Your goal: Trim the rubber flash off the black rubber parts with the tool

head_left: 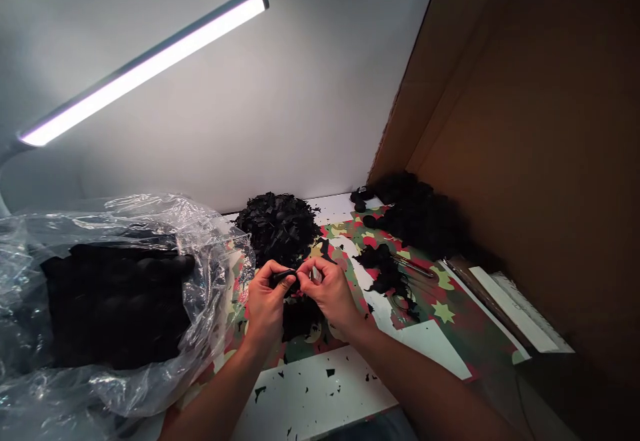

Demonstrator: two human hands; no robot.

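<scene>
My left hand (267,297) and my right hand (330,292) meet at the middle of the table, fingertips almost touching. Between them is a small black rubbery-looking piece (285,273), its exact kind unclear. The left thumb and fingers pinch it, while the right fingers are closed at its right end. Just behind the hands rises a heap of black scraps (277,224). Below the fingers lies more black material (301,319), partly hidden. Right of my right hand are loose black strips (387,274), with a slim metal tool (415,266) beside them.
A clear plastic bag (210,294) holding black sheet material (117,304) covers the left side. Dark rounded pieces (425,217) are piled by the cardboard wall (525,134). A lit lamp (150,71) hangs above. White strips (515,311) lie at the right.
</scene>
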